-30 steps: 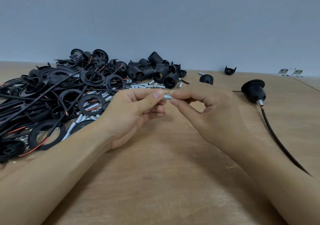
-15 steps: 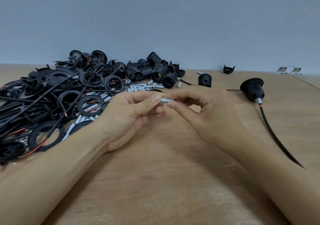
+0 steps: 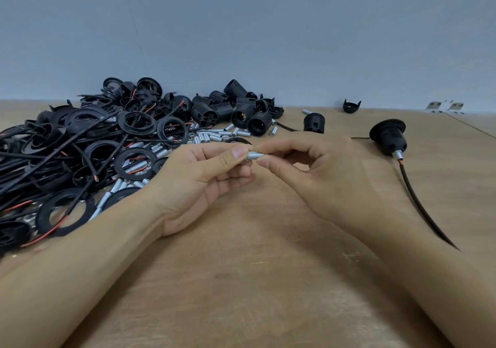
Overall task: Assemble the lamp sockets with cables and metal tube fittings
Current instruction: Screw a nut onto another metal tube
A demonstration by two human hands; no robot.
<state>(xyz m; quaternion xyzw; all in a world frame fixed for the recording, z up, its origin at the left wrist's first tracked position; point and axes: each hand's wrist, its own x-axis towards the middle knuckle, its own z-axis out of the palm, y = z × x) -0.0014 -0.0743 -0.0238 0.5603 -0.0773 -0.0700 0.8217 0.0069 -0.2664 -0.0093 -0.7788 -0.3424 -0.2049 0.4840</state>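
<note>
Head view: both hands meet over the middle of the wooden table (image 3: 255, 280), pinching one small metal tube fitting (image 3: 255, 156). Left hand (image 3: 198, 184) has thumb and fingertips curled onto its left end, right hand (image 3: 319, 176) has thumb and forefinger closed on its right end. Whether a nut or second piece sits on the tube under the left thumb, can't tell. Risks, my read: the fitting is short, smooth and shiny, held only at the fingertips, so a slip while twisting would drop it, and being round it would roll, likely into the loose tubes (image 3: 214, 136) scattered just beyond the hands, where it gets lost among identical parts. If something is being threaded on, starting it crooked could cross-thread it. Forearms lie near the tangle of cables (image 3: 53, 159) at left; a snagged sleeve-less wrist could still drag rings (image 3: 135, 159) off the heap. Materials: pile at far left is matte black plastic, flat rings plus ribbed, threaded socket barrels (image 3: 241, 116), with thin black cables showing red cores at the ends. Tubes are bright plain cylinders. At right, well apart from the hands, one assembled socket (image 3: 389, 138) lies on its side, silver fitting at its neck, black cable (image 3: 421, 202) trailing toward the near right.
</note>
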